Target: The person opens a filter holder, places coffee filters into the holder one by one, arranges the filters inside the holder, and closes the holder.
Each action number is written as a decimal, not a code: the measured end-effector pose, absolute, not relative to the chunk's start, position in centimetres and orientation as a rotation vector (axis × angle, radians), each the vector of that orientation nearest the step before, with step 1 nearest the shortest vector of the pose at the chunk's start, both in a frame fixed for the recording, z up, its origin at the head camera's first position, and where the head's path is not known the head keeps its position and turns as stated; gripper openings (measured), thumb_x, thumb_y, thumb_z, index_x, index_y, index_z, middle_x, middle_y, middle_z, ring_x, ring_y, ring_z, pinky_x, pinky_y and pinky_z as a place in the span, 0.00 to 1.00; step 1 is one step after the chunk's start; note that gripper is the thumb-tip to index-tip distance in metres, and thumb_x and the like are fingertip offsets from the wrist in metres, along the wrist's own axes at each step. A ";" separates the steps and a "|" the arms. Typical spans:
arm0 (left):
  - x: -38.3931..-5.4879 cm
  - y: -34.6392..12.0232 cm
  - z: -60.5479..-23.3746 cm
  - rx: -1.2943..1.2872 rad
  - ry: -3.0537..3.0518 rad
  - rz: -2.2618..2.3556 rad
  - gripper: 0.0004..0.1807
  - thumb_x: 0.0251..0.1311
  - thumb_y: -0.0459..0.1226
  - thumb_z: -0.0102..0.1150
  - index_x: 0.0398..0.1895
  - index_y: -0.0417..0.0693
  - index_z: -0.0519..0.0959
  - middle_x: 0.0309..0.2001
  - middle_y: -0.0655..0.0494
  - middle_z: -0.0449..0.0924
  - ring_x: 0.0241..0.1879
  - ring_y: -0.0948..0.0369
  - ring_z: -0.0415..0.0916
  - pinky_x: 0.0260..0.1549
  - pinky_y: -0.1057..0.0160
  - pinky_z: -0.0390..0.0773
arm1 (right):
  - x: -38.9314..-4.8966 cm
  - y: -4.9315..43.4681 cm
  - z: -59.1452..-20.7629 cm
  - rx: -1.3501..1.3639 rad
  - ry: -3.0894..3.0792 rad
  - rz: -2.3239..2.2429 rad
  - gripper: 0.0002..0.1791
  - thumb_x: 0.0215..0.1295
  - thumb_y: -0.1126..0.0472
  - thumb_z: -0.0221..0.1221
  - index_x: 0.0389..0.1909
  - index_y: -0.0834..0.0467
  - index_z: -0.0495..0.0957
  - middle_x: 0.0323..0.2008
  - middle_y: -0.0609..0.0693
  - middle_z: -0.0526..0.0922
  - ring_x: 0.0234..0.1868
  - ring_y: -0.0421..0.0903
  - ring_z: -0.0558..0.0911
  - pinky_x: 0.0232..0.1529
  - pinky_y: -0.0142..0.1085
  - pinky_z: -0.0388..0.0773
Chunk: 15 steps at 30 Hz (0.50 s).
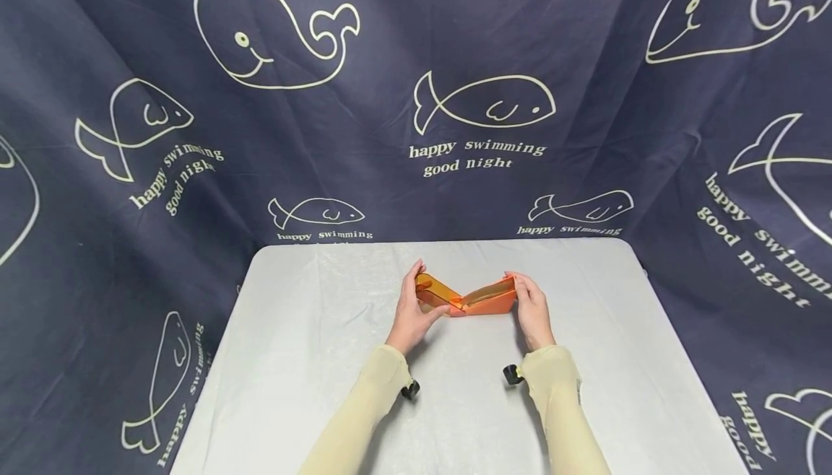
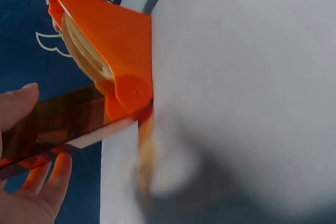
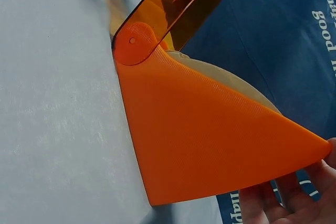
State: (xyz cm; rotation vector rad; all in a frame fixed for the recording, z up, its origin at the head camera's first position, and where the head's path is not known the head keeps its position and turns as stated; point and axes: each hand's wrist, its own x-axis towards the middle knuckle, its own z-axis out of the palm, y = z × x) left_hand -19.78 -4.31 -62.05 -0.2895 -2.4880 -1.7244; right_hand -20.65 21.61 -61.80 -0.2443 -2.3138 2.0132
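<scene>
An orange filter box (image 1: 490, 305) with a hinged, see-through amber lid (image 1: 439, 289) is between the two hands, its lid swung up and away. Tan paper filters with a curved edge (image 3: 231, 80) show inside the box's mouth. My left hand (image 1: 411, 316) grips the lid, thumb on one side and fingers on the other. On the opposite end, my right hand (image 1: 533, 310) holds the box by its corner, with fingers (image 3: 294, 195) along its side. A round pivot (image 3: 132, 41) joins lid and box. One edge of the box meets the white tabletop in both wrist views.
A white-covered table (image 1: 305, 381) lies under both forearms. Dark blue curtains (image 1: 390, 27) with fish and whale drawings hang behind and at both sides of it. Each wrist carries a small black camera (image 1: 513, 375) on its inner side.
</scene>
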 end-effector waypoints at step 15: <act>-20.0 -0.9 -61.9 -0.301 -2.593 -1.852 0.61 0.59 0.30 0.74 0.84 0.70 0.42 0.75 0.50 0.65 0.67 0.50 0.74 0.64 0.51 0.77 | -20.6 21.7 -61.9 -0.247 -2.295 2.067 0.27 0.85 0.50 0.42 0.70 0.63 0.72 0.66 0.66 0.76 0.70 0.53 0.72 0.75 0.45 0.62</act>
